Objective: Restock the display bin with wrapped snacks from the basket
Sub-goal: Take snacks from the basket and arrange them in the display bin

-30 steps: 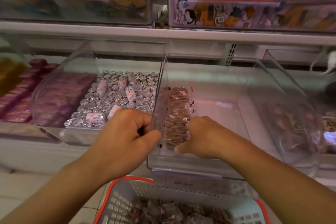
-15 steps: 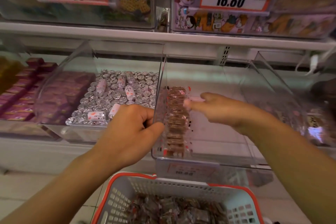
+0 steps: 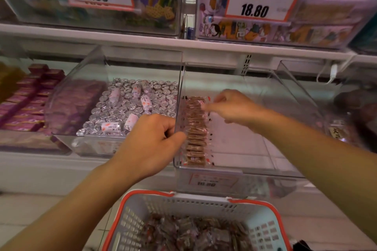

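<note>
Clear acrylic bin (image 3: 234, 169): left hand (image 3: 151, 144) grips wall; right hand (image 3: 230, 106) pinches wrapped snacks (image 3: 195, 128).

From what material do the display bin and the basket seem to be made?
Display bin: probably clear, glossy rigid plastic; the shelf shows through its walls. Basket: likely moulded plastic, matte white with an orange rim, its walls perforated with slots.

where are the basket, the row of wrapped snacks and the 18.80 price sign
basket (image 3: 201, 195): head view, orange back rim
row of wrapped snacks (image 3: 195, 128): head view, middle of row
18.80 price sign (image 3: 255, 10): head view, printed price
</note>
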`<state>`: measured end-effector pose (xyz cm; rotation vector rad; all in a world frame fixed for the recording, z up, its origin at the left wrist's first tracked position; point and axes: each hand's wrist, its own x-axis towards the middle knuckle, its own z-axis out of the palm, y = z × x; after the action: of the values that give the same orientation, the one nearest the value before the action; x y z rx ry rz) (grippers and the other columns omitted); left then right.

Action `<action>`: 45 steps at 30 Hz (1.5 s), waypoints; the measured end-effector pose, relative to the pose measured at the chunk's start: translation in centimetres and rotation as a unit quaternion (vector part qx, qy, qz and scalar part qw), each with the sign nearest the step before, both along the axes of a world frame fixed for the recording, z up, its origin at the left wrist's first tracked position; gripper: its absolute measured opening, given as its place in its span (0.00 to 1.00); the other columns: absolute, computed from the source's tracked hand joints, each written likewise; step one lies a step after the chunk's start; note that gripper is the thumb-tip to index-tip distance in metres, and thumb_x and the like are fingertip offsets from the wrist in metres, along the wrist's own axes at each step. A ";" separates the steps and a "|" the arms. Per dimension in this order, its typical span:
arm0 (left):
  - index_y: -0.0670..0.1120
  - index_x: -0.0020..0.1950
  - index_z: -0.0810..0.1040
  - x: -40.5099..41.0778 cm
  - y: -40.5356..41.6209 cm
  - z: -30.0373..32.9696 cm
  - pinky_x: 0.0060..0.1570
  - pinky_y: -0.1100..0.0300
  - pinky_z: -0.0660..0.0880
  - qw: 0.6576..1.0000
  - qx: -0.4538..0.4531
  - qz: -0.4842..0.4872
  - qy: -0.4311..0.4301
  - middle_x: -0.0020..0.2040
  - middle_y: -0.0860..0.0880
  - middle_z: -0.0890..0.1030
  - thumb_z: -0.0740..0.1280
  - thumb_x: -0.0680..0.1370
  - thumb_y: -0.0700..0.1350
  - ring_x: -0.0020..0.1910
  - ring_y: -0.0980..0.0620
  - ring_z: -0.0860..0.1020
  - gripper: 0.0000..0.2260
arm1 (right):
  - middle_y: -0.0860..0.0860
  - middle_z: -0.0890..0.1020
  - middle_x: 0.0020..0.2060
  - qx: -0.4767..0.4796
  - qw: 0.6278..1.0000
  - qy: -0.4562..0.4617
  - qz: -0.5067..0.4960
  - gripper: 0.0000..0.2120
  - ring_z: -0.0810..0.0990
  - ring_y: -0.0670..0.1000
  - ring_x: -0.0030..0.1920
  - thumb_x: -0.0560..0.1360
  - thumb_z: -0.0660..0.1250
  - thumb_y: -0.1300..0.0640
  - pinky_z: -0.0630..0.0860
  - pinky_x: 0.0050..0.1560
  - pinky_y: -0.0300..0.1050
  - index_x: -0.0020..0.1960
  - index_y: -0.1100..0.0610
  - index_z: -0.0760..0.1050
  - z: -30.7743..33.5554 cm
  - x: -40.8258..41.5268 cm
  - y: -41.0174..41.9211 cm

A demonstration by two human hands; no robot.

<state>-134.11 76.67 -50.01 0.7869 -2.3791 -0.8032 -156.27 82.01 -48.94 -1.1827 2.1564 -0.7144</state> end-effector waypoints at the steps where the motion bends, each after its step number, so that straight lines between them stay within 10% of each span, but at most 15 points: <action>1: 0.38 0.27 0.71 0.1 0.0 0.0 0.25 0.60 0.64 1.000 -0.002 -0.003 0.000 0.23 0.43 0.72 0.66 0.69 0.45 0.22 0.56 0.66 0.14 | 0.48 0.84 0.44 -0.015 0.994 0.048 0.094 0.16 0.83 0.47 0.46 0.70 0.75 0.42 0.80 0.43 0.45 0.50 0.52 0.81 0.4 0.0 0.4; 6: 0.39 0.26 0.71 -0.1 0.1 0.3 0.24 0.59 0.64 1.000 0.002 -0.009 -0.007 0.23 0.43 0.71 0.64 0.66 0.45 0.21 0.52 0.65 0.12 | 0.45 0.79 0.28 0.057 0.883 0.245 0.397 0.17 0.77 0.43 0.29 0.63 0.79 0.41 0.71 0.25 0.35 0.34 0.52 0.78 0.6 3.1 1.6; 17: 0.40 0.27 0.70 0.0 -0.1 0.2 0.22 0.55 0.63 0.997 0.062 -0.027 -0.028 0.23 0.42 0.70 0.62 0.65 0.54 0.21 0.56 0.63 0.17 | 0.45 0.68 0.26 0.043 0.834 0.357 0.418 0.26 0.68 0.48 0.26 0.59 0.80 0.40 0.66 0.29 0.41 0.30 0.52 0.65 -1.7 5.2 -0.4; 23: 0.41 0.27 0.69 0.0 0.2 -0.6 0.32 0.70 0.56 0.997 0.057 -0.024 -0.037 0.22 0.44 0.67 0.67 0.67 0.45 0.21 0.59 0.60 0.13 | 0.46 0.64 0.24 0.000 0.829 0.381 0.410 0.23 0.63 0.45 0.24 0.60 0.76 0.48 0.60 0.24 0.38 0.29 0.51 0.60 -1.1 3.5 -0.9; 32: 0.42 0.26 0.70 0.6 0.2 0.0 0.30 0.68 0.63 0.998 0.036 -0.020 -0.049 0.22 0.45 0.70 0.65 0.68 0.46 0.20 0.54 0.63 0.13 | 0.48 0.79 0.39 -0.015 0.847 0.376 0.376 0.04 0.77 0.52 0.35 0.73 0.67 0.50 0.75 0.35 0.46 0.45 0.49 0.77 -1.8 3.4 1.3; 37: 0.41 0.27 0.71 0.7 0.3 0.4 0.28 0.52 0.65 0.998 0.032 -0.010 -0.053 0.23 0.44 0.71 0.65 0.68 0.46 0.22 0.48 0.68 0.13 | 0.50 0.77 0.46 -0.003 0.819 0.425 0.386 0.06 0.78 0.53 0.40 0.78 0.64 0.55 0.72 0.35 0.47 0.51 0.52 0.80 -2.8 4.1 2.4; 42: 0.41 0.27 0.69 0.7 0.1 0.2 0.33 0.64 0.54 0.998 0.030 -0.018 -0.056 0.23 0.43 0.70 0.64 0.69 0.46 0.21 0.54 0.64 0.13 | 0.54 0.76 0.57 -0.054 0.704 0.582 0.403 0.23 0.75 0.55 0.49 0.78 0.49 0.57 0.70 0.41 0.49 0.64 0.59 0.76 -3.8 3.6 3.3; 45: 0.42 0.27 0.69 0.7 0.1 0.1 0.35 0.68 0.53 0.998 0.033 -0.020 -0.054 0.24 0.44 0.72 0.64 0.69 0.45 0.21 0.53 0.64 0.12 | 0.54 0.72 0.62 -0.042 0.745 0.532 0.400 0.26 0.74 0.57 0.57 0.79 0.60 0.48 0.76 0.49 0.52 0.74 0.57 0.65 -3.9 3.2 3.2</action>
<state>-133.45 76.76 -49.89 0.8302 -2.4831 -0.8795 -153.08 85.22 -52.88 -2.7646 1.9354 0.4015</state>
